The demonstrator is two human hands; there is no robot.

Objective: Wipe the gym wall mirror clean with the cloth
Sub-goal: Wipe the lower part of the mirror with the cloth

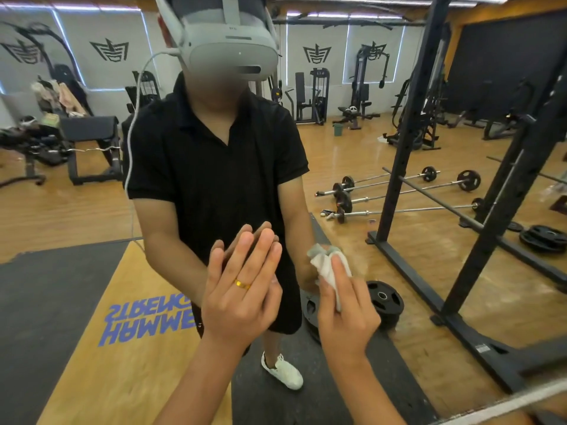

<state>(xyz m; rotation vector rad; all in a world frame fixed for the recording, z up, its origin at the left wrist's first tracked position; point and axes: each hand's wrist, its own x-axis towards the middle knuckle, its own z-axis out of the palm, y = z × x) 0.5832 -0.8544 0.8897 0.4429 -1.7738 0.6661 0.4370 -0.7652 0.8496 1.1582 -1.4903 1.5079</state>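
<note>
The wall mirror (pixel 352 154) fills almost the whole view and reflects me and the gym behind. My left hand (pixel 242 289) lies flat against the glass at lower centre, fingers together, a gold ring on one finger. Its reflection meets it fingertip to fingertip. My right hand (pixel 345 308) presses a crumpled white cloth (pixel 329 269) onto the mirror just right of the left hand. The cloth bunches above my fingers and touches its own reflection.
The mirror's bottom edge (pixel 503 406) runs across the lower right corner. Reflected in the glass are a black squat rack (pixel 408 142), barbells on the wooden floor (pixel 399 191), weight plates (pixel 385 299) and benches and machines further back.
</note>
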